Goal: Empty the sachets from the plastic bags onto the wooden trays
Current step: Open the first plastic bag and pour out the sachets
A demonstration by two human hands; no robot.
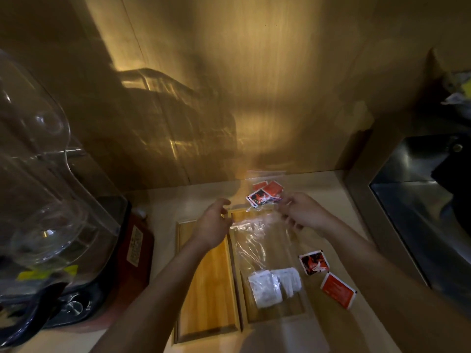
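Two long wooden trays lie side by side on the counter: the left tray (204, 296) and the right tray (238, 276). A clear plastic bag (257, 245) lies stretched over the right tray, with white sachets (274, 285) at its near end. My left hand (215, 224) and my right hand (300, 212) each pinch the bag's far, open edge. Behind my hands lies a second plastic bag (267, 179) with red sachets (265, 193) inside it. Two red sachets (337, 290) rest loose on the counter, right of the trays.
A big clear plastic dome (43, 179) stands on a dark appliance base (76, 309) at the left. A red bottle (137, 248) lies beside it. A wooden wall (254, 85) rises behind, and a steel sink (420, 200) sits to the right.
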